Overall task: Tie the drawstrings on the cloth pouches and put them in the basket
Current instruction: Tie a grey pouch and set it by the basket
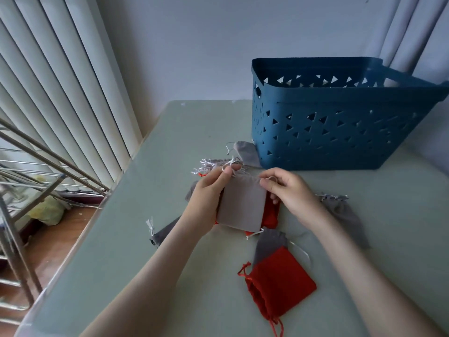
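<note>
Step in hand: tying, early part. Left hand [209,190] and right hand [289,190] hold a light grey flat cloth pouch [241,205] over the middle of the pale green table [170,142], mouth pointing far.

Left fingers are curled, thumb and forefinger pinching the white drawstring [228,167] at the pouch's far-left corner. Right fingers pinch a loop of the same cord at the far-right corner. The mouth looks uncinched: top edge flat, full width.

My read of the next move: pull both ends apart to gather the mouth, then cross and knot. The cord is thin, so it needs a firm pinch. After that, drop it over the rim of the dark blue plastic basket with triangular cut-outs [340,132], far right.

Loose on the table:
- red fabric pouch [279,285], near
- dark grey pouch [269,244], partly under the red one
- grey pouch [340,210] by the right wrist
- small grey pouch [244,152] against the basket's near-left corner
- second red pouch [271,215] beneath the held one

Hard to make out:
- Basket interior is not visible, so I can't tell if anything's in it.
- The fingers hide whether a knot has been started.
- There's a tangle of white cords beyond the left fingers, and I can't tell which pouch owns them.
- Another grey pouch on the left is half hidden by the forearm.
</note>
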`<state>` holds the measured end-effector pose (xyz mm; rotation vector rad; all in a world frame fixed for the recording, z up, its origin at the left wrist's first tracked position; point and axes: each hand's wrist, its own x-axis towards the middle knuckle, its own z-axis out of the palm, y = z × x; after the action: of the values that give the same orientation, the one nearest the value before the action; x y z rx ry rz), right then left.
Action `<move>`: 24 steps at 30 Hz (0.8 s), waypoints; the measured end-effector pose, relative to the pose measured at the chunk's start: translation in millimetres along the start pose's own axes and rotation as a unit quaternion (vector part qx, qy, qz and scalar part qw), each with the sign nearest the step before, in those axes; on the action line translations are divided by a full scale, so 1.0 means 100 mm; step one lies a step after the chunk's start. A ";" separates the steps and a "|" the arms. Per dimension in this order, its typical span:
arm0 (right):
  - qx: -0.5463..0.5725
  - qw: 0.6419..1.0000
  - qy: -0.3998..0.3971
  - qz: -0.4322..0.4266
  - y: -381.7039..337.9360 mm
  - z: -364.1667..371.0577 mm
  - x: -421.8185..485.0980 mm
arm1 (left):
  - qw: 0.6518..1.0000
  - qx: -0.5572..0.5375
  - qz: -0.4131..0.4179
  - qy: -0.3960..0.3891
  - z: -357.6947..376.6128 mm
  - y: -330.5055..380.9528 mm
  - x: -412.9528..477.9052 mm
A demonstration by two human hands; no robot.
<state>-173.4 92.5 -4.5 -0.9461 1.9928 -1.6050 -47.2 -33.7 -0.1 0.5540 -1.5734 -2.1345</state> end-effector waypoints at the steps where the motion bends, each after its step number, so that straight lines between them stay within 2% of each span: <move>1: -0.013 1.000 0.006 -0.006 0.01 0.00 0.00 | 1.000 0.006 -0.002 -0.001 0.00 0.00 0.00; 10: -0.001 1.000 0.010 -0.028 0.02 -0.02 0.01 | 0.999 0.002 0.036 0.030 -0.02 -0.04 0.06; 14: 0.024 0.997 0.077 0.005 0.04 -0.20 0.03 | 0.990 -0.098 0.049 0.086 -0.12 0.06 0.09; 17: 0.047 0.993 0.107 0.011 0.06 -0.30 0.04 | 0.986 -0.109 0.054 0.113 -0.16 0.10 0.11; 19: 0.088 0.993 0.082 0.009 0.06 -0.28 0.04 | 0.987 -0.103 0.027 0.120 -0.13 0.10 0.11; 21: 0.128 0.992 0.023 -0.003 0.03 -0.23 0.03 | 0.989 -0.091 -0.009 0.117 -0.14 0.11 0.10; 24: 0.170 0.984 -0.039 -0.027 -0.03 -0.20 0.02 | 0.993 -0.080 -0.067 0.059 -0.17 0.16 0.09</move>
<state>-187.7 104.8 3.6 -0.9172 1.5861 -1.8318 -43.9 -56.4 9.5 0.7350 -1.3211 -2.2573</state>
